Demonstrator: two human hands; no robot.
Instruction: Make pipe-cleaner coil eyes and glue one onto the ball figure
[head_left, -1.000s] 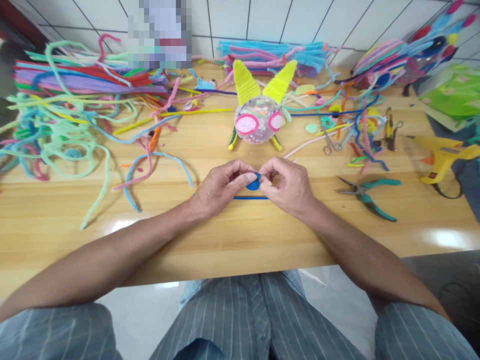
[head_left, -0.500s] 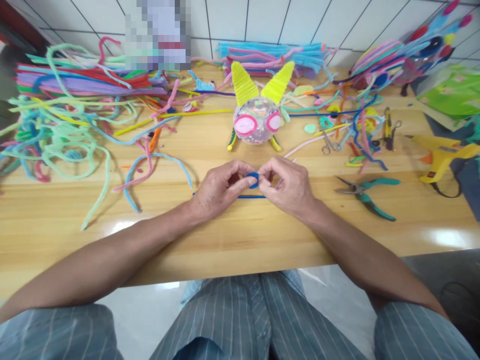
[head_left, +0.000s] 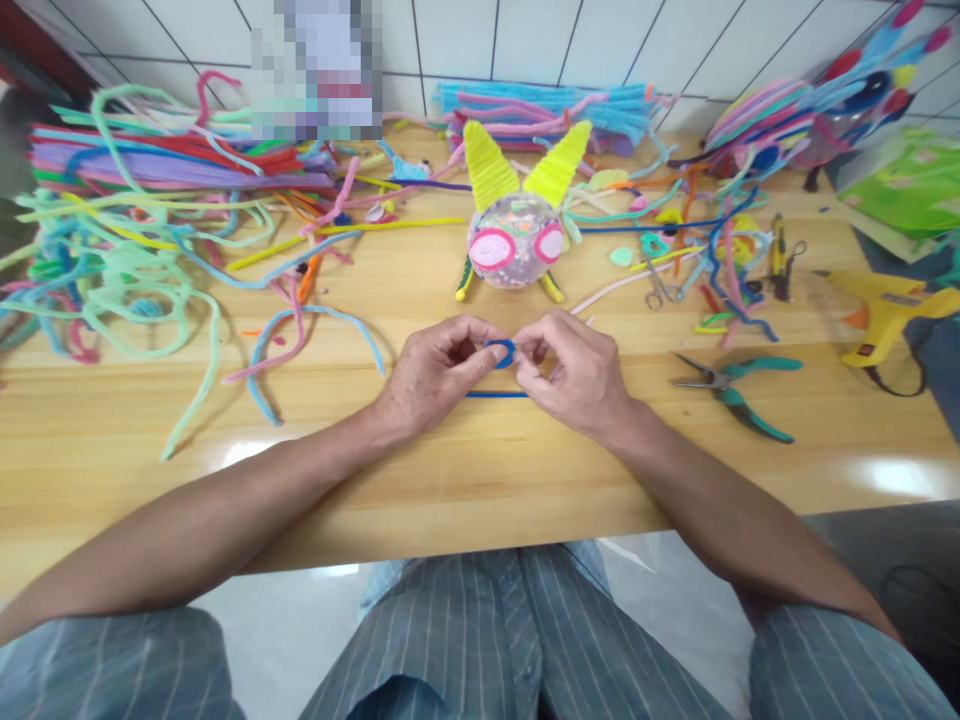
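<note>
My left hand (head_left: 429,375) and my right hand (head_left: 574,368) meet over the middle of the wooden table (head_left: 480,460). Both pinch a blue pipe cleaner (head_left: 501,354) that is curled into a small ring between the fingertips. Its straight tail lies on the table under my hands. Just beyond them stands a clear glitter ball figure (head_left: 516,240) with pink eyes, two yellow coiled ears and small legs.
Heaps of coloured pipe cleaners (head_left: 150,190) cover the left and back of the table, with more at the back right (head_left: 720,200). Teal-handled pliers (head_left: 739,385) lie right of my hands, small scissors (head_left: 660,290) further back, and a yellow glue gun (head_left: 885,310) at the right edge.
The blue coil has opened from a flat filled disc into a ring with a hole. My hands have stayed nearly in place, fingers shifting slightly.
</note>
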